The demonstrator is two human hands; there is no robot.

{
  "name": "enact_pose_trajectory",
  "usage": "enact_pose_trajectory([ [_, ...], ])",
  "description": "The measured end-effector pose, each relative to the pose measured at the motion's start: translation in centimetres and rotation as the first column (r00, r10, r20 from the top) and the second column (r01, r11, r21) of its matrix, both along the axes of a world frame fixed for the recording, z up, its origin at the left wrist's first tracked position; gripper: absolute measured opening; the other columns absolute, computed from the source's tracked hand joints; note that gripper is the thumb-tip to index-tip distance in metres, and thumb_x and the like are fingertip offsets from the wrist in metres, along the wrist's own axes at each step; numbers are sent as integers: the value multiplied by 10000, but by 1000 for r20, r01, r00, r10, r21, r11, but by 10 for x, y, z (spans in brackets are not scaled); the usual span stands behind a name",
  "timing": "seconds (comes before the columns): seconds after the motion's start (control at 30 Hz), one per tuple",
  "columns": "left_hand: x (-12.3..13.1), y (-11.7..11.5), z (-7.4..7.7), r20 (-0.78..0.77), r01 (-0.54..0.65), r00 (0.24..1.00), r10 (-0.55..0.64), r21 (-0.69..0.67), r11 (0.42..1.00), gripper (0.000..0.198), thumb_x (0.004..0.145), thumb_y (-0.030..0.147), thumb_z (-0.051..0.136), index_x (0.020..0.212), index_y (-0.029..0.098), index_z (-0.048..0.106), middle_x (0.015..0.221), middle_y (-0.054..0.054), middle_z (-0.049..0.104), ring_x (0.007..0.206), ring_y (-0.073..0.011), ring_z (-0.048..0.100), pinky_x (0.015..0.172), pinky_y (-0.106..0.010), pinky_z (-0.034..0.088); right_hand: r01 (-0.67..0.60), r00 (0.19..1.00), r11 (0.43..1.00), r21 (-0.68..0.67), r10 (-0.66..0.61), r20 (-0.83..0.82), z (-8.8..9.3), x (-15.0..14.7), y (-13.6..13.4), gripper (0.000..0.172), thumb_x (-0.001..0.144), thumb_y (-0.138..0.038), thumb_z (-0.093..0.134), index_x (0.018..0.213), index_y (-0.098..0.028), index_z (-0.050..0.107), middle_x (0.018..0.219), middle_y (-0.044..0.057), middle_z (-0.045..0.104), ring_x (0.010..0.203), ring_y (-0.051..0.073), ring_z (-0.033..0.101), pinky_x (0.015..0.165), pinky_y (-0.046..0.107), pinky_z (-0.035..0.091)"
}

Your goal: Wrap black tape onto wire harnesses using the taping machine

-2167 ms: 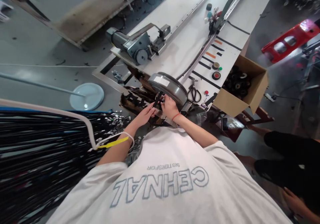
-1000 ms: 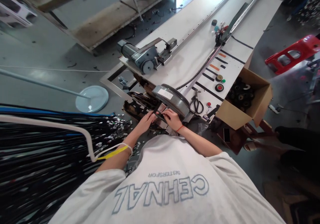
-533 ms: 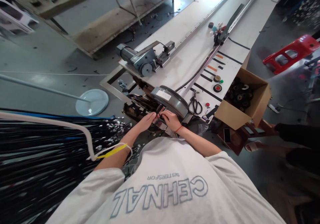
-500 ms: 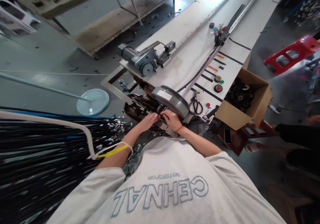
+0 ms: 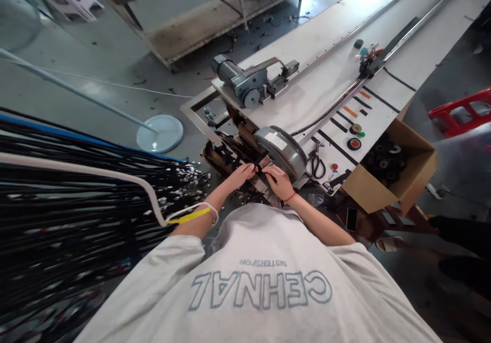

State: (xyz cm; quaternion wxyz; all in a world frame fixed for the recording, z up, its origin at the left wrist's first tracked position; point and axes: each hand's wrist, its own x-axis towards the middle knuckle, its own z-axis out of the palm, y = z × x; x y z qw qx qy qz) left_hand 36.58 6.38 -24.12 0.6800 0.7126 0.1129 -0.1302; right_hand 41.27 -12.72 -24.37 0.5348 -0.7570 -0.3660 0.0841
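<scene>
Both hands work at the near side of a round grey machine housing (image 5: 282, 151) with a white label, at the table's near end. My left hand (image 5: 244, 173) is closed in a pinch, its fingertips close to a small dark piece in front of the housing. Opposite it, my right hand (image 5: 279, 182) has thumb and fingers drawn together beside the same spot. What either hand pinches is too small to make out. A black cable bundle (image 5: 326, 112) runs from behind the housing along the table. Black-handled scissors (image 5: 317, 165) lie right of the housing.
A motor unit (image 5: 249, 79) stands on the white table (image 5: 303, 95). Tape strips, tape rolls (image 5: 354, 143) and a red button (image 5: 335, 166) are on its right side. A cardboard box (image 5: 416, 182) holds dark rolls. Black cables (image 5: 95, 200) hang at left. Another person's foot (image 5: 387, 244) shows at right.
The view has shifted, so the table and machine sit farther right. My hands have moved slightly apart at the housing, and the right fingers have drawn back a little from the left.
</scene>
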Motion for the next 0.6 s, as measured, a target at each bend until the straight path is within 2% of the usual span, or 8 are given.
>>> enact_pose_trajectory([
  [0.1, -1, -1, -2, 22, 44, 999, -43, -45, 998, 531, 839, 686, 494, 841, 162, 577, 554, 53, 353, 516, -112, 345, 517, -253, 310, 26, 1000, 1000, 16, -26, 8, 1, -4, -6, 249, 951, -206, 449, 1034, -213, 683, 1065, 89, 678, 1035, 195, 629, 950, 356, 504],
  [0.2, -1, -6, -2, 49, 89, 994, -97, 147, 985, 438, 883, 588, 475, 794, 173, 586, 596, 14, 467, 574, -142, 436, 567, -271, 361, 48, 998, 999, -6, -48, 30, 1, 0, -1, 256, 963, -222, 440, 1042, -217, 684, 1063, 90, 670, 1040, 191, 628, 956, 349, 507],
  [0.3, 0, -10, -2, 33, 151, 984, -176, 373, 915, 318, 915, 425, 453, 757, 181, 581, 697, -29, 593, 662, -172, 528, 653, -295, 414, 44, 997, 998, -47, -41, 64, 1, 8, 9, 299, 963, -215, 416, 1153, -211, 647, 1137, 103, 639, 1080, 189, 616, 979, 341, 501],
  [0.4, 1, -14, -1, -15, 208, 974, -228, 470, 858, 310, 945, 339, 371, 795, 175, 585, 735, -45, 632, 682, -180, 559, 674, -302, 440, 20, 993, 991, -133, -4, 118, 4, 15, 13, 406, 934, -159, 393, 1312, -175, 540, 1248, 133, 584, 1072, 192, 619, 1000, 361, 492],
  [0.47, 0, -17, 2, -19, 219, 969, -247, 532, 818, 319, 957, 328, 348, 833, 167, 594, 774, -63, 655, 712, -189, 583, 702, -310, 459, 1, 982, 974, -227, 42, 186, 9, 18, 15, 413, 922, -147, 402, 1315, -166, 530, 1245, 133, 597, 1069, 209, 617, 1027, 396, 469],
  [0.6, -7, -23, 7, 16, 178, 966, -259, 686, 706, 225, 908, 253, 428, 904, 131, 617, 893, -137, 687, 790, -231, 629, 775, -348, 483, 12, 945, 932, -363, 108, 307, 15, 24, 24, 363, 956, -222, 422, 1281, -173, 574, 1238, 116, 621, 1151, 239, 575, 1097, 430, 389],
])
